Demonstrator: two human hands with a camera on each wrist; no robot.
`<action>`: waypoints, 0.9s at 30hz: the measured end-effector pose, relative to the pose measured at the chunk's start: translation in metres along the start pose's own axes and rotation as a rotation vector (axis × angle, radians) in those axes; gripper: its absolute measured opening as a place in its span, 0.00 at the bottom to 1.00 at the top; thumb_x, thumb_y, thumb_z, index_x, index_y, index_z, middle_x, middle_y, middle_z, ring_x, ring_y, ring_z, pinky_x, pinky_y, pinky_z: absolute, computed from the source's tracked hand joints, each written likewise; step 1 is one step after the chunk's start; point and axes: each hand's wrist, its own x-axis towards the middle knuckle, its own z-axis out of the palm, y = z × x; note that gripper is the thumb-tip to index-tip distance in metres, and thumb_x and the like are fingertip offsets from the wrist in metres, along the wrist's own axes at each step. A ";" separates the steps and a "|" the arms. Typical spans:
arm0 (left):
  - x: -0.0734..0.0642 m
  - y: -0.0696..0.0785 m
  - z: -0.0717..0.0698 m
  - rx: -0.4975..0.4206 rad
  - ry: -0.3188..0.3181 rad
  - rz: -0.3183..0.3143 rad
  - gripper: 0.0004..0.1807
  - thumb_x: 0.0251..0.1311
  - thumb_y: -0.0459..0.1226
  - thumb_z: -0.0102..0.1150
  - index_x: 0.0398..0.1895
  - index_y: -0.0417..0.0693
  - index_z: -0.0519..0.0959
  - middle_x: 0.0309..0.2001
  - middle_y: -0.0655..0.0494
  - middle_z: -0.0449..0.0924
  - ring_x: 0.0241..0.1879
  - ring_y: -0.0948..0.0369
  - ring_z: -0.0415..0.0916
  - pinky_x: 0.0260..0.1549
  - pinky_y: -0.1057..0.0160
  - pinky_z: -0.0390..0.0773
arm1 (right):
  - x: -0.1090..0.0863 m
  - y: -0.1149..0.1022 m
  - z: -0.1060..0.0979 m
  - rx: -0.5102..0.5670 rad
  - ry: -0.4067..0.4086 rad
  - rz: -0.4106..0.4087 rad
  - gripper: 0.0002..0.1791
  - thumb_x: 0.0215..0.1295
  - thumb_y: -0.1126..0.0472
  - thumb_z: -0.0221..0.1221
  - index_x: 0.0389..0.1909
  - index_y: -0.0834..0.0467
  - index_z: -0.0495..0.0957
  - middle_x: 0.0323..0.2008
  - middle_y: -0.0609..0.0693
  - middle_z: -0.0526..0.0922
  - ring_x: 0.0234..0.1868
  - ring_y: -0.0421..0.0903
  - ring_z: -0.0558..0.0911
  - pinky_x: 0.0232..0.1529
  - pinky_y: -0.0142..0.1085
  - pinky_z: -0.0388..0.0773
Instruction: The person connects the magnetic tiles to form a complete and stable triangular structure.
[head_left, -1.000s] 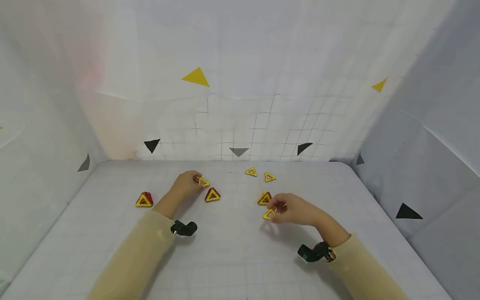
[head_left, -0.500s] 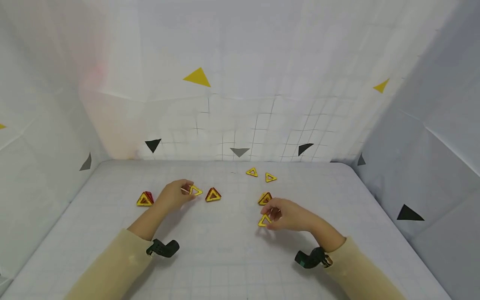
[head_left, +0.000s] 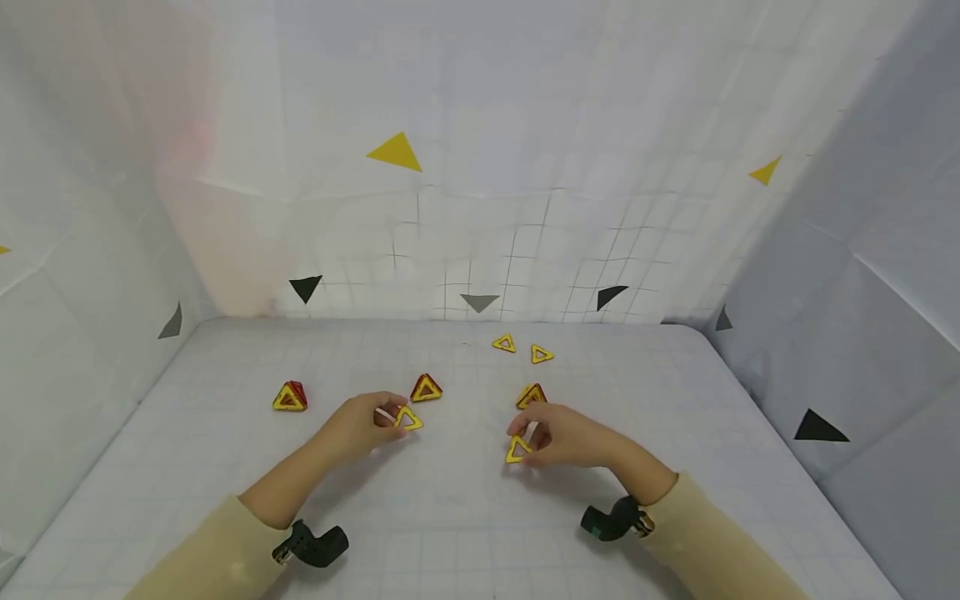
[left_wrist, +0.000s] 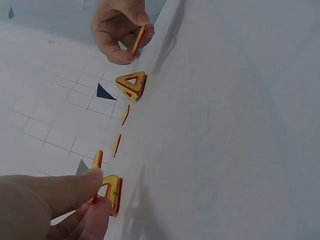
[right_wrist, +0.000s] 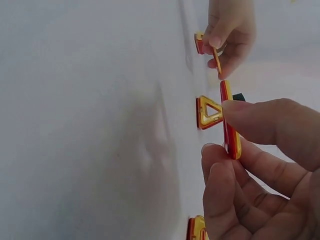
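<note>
Between thumb and fingers my left hand (head_left: 365, 429) pinches a yellow triangular magnetic tile (head_left: 417, 423), an open frame with a red side edge. Just behind it sits a small red-and-yellow pyramid (head_left: 426, 388) of such tiles. My right hand (head_left: 567, 437) pinches another yellow triangular tile (head_left: 512, 455), seen edge-on with red and yellow layers in the right wrist view (right_wrist: 230, 125). Partly covered by the right fingers, a second pyramid (head_left: 530, 394) stands behind that hand. Both held tiles are raised above the white table, facing each other across a gap.
A third red-and-yellow pyramid (head_left: 290, 397) stands at the left of the white table (head_left: 465, 517). Toward the back lie two flat yellow triangular tiles, one left (head_left: 504, 343) and one right (head_left: 542, 354). White sheets with black and yellow triangle marks enclose the table on three sides.
My left hand has drawn its tile back toward me from the far side, lately swinging right. The right hand has shifted slightly left and nearer with its tile. The pyramids have stayed put.
</note>
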 end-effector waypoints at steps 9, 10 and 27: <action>-0.004 0.005 0.021 -0.003 -0.125 0.096 0.23 0.56 0.37 0.74 0.56 0.50 0.81 0.42 0.61 0.80 0.38 0.63 0.76 0.35 0.65 0.78 | 0.007 -0.002 0.009 0.008 -0.043 0.016 0.19 0.59 0.61 0.72 0.51 0.52 0.81 0.47 0.41 0.80 0.34 0.42 0.83 0.38 0.34 0.80; -0.004 0.006 0.024 -0.003 -0.144 0.110 0.23 0.56 0.37 0.74 0.56 0.49 0.81 0.41 0.61 0.80 0.38 0.63 0.76 0.36 0.64 0.78 | 0.009 -0.002 0.010 0.007 -0.046 0.015 0.19 0.59 0.61 0.72 0.51 0.52 0.81 0.47 0.41 0.80 0.34 0.43 0.83 0.38 0.35 0.80; -0.003 0.023 0.047 0.039 -0.245 0.161 0.21 0.57 0.39 0.73 0.55 0.52 0.83 0.37 0.65 0.80 0.37 0.64 0.76 0.39 0.60 0.77 | 0.024 -0.007 0.020 -0.086 -0.074 -0.041 0.18 0.59 0.60 0.72 0.51 0.49 0.82 0.46 0.38 0.79 0.35 0.38 0.81 0.40 0.33 0.79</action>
